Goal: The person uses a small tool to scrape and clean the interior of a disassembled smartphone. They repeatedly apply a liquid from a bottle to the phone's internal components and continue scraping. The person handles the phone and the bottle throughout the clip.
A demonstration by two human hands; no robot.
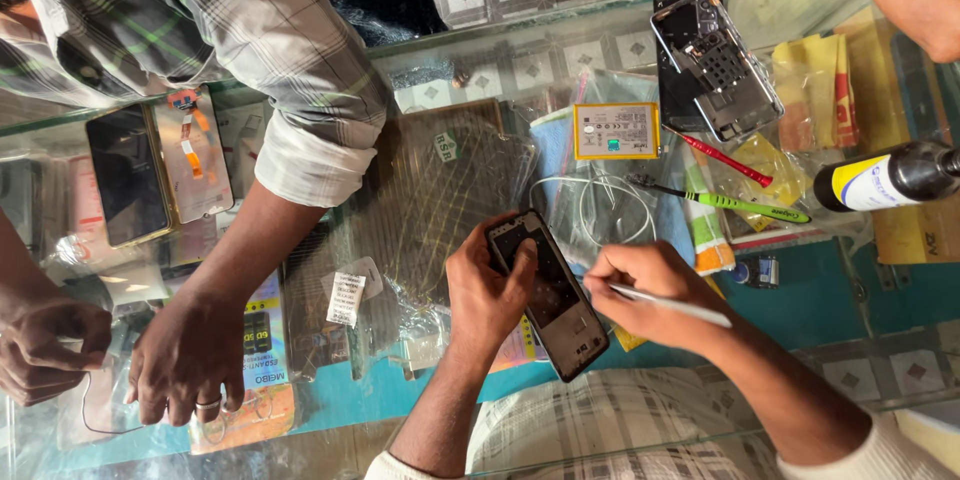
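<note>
Glass topped the bench (pixel 820 340), and clutter crowded it. The left hand (pixel 487 290) was clamped around an opened phone (pixel 550 295) held just above the glass near the front edge, thumb across its upper end. The right hand (pixel 650 295) pinched a thin white tool (pixel 675 307), tip close beside the phone's frame. A light, shallow touch seemed wisest, phone braced firmly. A second phone frame (pixel 715 65), a battery (pixel 616 130), a green screwdriver (pixel 745 205) and a dark bottle (pixel 885 178) hemmed the right side; another person's hand (pixel 185 360) rested left, leaving little free room.
</note>
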